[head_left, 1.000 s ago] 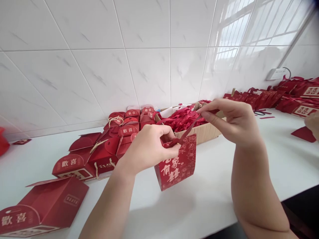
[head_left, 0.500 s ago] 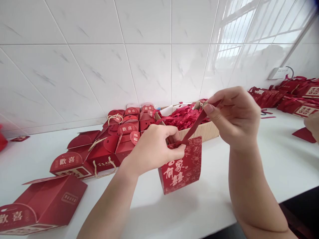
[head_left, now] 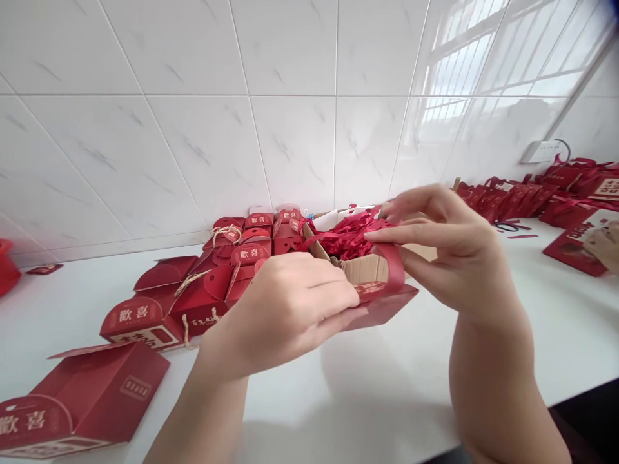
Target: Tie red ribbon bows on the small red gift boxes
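A red gift box (head_left: 387,309) with pale printing hangs tilted above the white table, its top edge toward my left hand. My left hand (head_left: 294,309) is closed on that edge, fingers on top and thumb hidden. From the box's top a red ribbon (head_left: 396,267) curves up in a loop to my right hand (head_left: 445,248). My right index finger and thumb are at the ribbon, and its other fingers are loosely bent. Just behind the hands stands a cardboard carton (head_left: 360,270) filled with loose red ribbons (head_left: 345,235).
Red boxes (head_left: 193,290), some with rope handles, crowd the left side, with a larger red box (head_left: 97,386) in front. More ribboned red boxes (head_left: 512,193) stand at the right. Another person's hand (head_left: 607,245) holds a red box (head_left: 573,241). A tiled wall (head_left: 290,142) rises behind.
The box has turned from upright, front facing me, to tilted with its top edge seen. My right hand has lowered slightly, and the ribbon has gone from taut to a bent loop.
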The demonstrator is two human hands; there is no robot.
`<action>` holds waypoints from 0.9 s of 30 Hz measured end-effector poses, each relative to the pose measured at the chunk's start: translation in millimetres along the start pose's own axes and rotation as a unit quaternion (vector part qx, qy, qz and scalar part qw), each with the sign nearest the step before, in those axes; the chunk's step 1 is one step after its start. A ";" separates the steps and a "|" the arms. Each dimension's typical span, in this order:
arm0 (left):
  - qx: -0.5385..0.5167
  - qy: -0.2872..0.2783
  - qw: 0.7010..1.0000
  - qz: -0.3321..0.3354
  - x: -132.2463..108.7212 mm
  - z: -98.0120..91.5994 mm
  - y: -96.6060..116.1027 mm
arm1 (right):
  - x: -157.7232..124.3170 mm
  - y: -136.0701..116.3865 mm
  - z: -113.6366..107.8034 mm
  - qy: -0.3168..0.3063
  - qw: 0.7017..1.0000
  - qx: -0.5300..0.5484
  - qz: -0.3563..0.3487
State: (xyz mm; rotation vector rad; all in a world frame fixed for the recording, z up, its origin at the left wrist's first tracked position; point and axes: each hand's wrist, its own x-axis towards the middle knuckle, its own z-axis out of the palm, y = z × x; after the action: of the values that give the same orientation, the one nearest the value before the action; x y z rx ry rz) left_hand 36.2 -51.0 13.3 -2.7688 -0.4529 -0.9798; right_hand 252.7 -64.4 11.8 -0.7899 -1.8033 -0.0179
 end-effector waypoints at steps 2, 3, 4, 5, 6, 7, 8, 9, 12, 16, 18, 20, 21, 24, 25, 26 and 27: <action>0.035 0.005 0.999 0.004 0.9 0.1 0.9 | -1.4 -6.8 2.0 -0.025 0.998 0.045 0.040; 0.049 0.011 0.999 0.007 1.3 0.1 0.8 | -2.1 -9.9 2.7 -0.043 0.995 0.071 0.064; 0.061 0.018 0.998 0.013 1.4 0.1 0.3 | -2.7 -12.6 3.1 -0.061 0.990 0.092 0.089; 0.070 0.026 0.997 0.019 1.4 0.1 -0.3 | -3.0 -14.7 3.3 -0.075 0.985 0.107 0.113; 0.077 0.034 0.996 0.027 1.3 0.1 -1.0 | -3.0 -16.3 3.4 -0.085 0.981 0.116 0.133; 0.082 0.042 0.995 0.033 1.1 0.0 -1.7 | -2.9 -17.3 3.3 -0.093 0.977 0.119 0.148; 0.084 0.048 0.995 0.038 0.8 -0.1 -2.3 | -2.6 -17.7 3.1 -0.100 0.975 0.118 0.157; 0.083 0.052 0.994 0.039 0.7 -0.3 -2.7 | -2.2 -17.8 2.8 -0.109 0.974 0.116 0.162; 0.073 0.057 0.995 0.037 0.8 -1.1 -3.2 | -1.1 -16.7 2.0 -0.136 0.967 0.133 0.170; 0.068 0.052 0.996 0.022 1.6 -1.7 -2.8 | -1.0 -15.8 1.6 -0.163 0.955 0.168 0.180; 0.060 0.064 0.996 0.027 1.4 -1.6 -2.9 | -1.3 -15.8 1.6 -0.165 0.953 0.178 0.181; 0.047 0.072 0.996 0.032 0.6 -1.1 -3.2 | -1.6 -15.5 1.5 -0.167 0.951 0.192 0.177; 0.041 0.073 0.996 0.030 0.1 -0.8 -3.2 | -1.9 -15.2 1.3 -0.168 0.950 0.198 0.174; 0.022 0.067 0.997 0.000 -0.8 -0.3 -2.6 | -2.7 -13.2 0.7 -0.179 0.953 0.189 0.158; 0.016 0.066 0.998 -0.019 -0.7 -0.3 -2.1 | -2.8 -12.4 0.5 -0.180 0.956 0.179 0.149; 0.009 0.064 0.997 -0.041 -0.4 -0.2 -1.5 | -2.9 -11.5 0.3 -0.178 0.960 0.166 0.139; 0.002 0.062 0.996 -0.065 0.2 -0.1 -1.0 | -2.7 -10.7 0.1 -0.175 0.964 0.153 0.129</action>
State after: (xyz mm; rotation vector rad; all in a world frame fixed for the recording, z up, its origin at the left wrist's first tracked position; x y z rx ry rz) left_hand 35.9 -50.1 13.5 -2.6833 -0.6201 -1.1694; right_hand 247.5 -74.0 13.2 -0.8333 -1.9528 0.5926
